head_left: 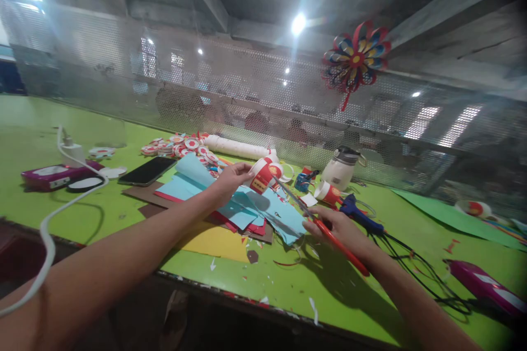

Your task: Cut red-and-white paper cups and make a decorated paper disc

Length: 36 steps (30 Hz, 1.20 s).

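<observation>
- The green surface [102, 214] runs wide under both arms, with a perforated screen at its far edge.
- A heap of light-blue paper sheets [247, 205] over red, brown and yellow card lies in the middle, directly between the two hands.
- A white paper roll [239, 148] lies lengthwise at the back, with a cluster of red-and-white paper discs [177, 147] beside its left end.
- A black phone [147, 171] rests flat left of the sheets; a blue glue gun [360, 213] lies just beyond the right hand, its black cable trailing right.
- The left hand [230, 178] is closed on a red-and-white paper cup [263, 174], held tilted above the far side of the blue sheets.
- The right hand [340, 228] grips the red handles of the scissors [313, 216].
- The scissors' long axis slants from lower right up to upper left; the blade tips reach toward the cup and end just short of its rim, so the cup lies up and left of the right hand, nearer the left.
</observation>
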Motion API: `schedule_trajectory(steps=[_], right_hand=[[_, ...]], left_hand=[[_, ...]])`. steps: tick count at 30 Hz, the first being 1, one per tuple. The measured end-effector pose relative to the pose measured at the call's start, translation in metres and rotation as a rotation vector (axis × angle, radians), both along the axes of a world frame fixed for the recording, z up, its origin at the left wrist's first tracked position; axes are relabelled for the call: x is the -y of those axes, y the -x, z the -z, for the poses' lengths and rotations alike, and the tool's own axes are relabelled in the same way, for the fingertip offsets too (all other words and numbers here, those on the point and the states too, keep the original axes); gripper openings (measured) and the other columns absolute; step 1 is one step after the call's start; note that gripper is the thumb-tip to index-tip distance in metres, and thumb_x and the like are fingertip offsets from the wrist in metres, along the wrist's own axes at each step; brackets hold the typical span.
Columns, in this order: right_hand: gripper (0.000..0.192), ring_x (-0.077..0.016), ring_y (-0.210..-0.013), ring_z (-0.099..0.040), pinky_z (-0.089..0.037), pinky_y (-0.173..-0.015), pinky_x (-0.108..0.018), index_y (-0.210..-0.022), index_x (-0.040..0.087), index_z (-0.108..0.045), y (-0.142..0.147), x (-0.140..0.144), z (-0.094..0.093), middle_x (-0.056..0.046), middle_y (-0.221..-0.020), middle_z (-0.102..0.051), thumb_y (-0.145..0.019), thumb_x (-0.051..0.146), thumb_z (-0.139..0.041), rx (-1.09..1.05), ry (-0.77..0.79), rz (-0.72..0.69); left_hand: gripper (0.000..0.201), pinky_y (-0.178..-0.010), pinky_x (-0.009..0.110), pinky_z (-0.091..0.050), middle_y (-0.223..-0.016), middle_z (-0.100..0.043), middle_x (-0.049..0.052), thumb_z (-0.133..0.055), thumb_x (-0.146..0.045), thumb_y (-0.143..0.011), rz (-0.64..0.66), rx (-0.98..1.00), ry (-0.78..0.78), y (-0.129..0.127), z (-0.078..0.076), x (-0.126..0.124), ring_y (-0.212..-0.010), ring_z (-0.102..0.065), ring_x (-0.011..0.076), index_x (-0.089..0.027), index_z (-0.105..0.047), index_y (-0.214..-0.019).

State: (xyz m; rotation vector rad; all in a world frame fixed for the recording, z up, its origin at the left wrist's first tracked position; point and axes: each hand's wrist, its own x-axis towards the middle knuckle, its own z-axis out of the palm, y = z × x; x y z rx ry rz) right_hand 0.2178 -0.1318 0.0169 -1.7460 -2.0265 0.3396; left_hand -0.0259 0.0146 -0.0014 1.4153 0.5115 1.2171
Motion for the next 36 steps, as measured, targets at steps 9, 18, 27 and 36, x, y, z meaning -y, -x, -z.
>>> schedule_trajectory(steps=[9,18,27,36], right_hand=[[0.037,-0.0199,-0.073,-0.058,-0.047,-0.063,-0.032,-0.092,0.017,-0.062,-0.008,0.0,-0.004,-0.005,-0.083,-0.064,-0.084,0.052,-0.05,-0.037,0.113,-0.148],[0.035,-0.019,-0.076,-0.056,-0.046,-0.065,-0.031,-0.096,0.017,-0.064,-0.012,0.002,-0.008,-0.006,-0.087,-0.064,-0.086,0.047,-0.049,-0.034,0.122,-0.229],[0.035,-0.0163,-0.07,-0.053,-0.045,-0.061,-0.029,-0.094,0.017,-0.064,-0.012,0.005,-0.012,-0.005,-0.083,-0.061,-0.086,0.048,-0.049,-0.02,0.135,-0.253],[0.037,-0.0127,-0.06,-0.046,-0.039,-0.05,-0.024,-0.089,0.018,-0.062,-0.012,0.006,-0.011,-0.001,-0.07,-0.052,-0.089,0.051,-0.044,-0.099,0.159,-0.268]], left_hand=[[0.026,-0.071,0.029,-0.041,-0.085,-0.069,0.007,-0.068,-0.02,-0.063,0.086,-0.017,0.067,0.006,-0.003,0.006,-0.074,-0.059,0.0166,-0.012,-0.07,-0.088],[0.026,-0.077,0.031,-0.042,-0.089,-0.069,0.009,-0.065,-0.016,-0.061,0.115,-0.017,0.073,0.01,-0.005,0.004,-0.084,-0.059,0.0197,-0.012,-0.072,-0.086],[0.026,-0.081,0.032,-0.042,-0.088,-0.07,0.01,-0.063,-0.015,-0.063,0.14,-0.049,0.08,0.01,-0.006,0.007,-0.087,-0.06,0.0211,-0.013,-0.072,-0.087],[0.024,-0.079,0.034,-0.044,-0.087,-0.069,0.011,-0.067,-0.017,-0.065,0.214,-0.03,0.086,0.008,-0.001,0.002,-0.084,-0.061,0.0207,-0.012,-0.072,-0.088]])
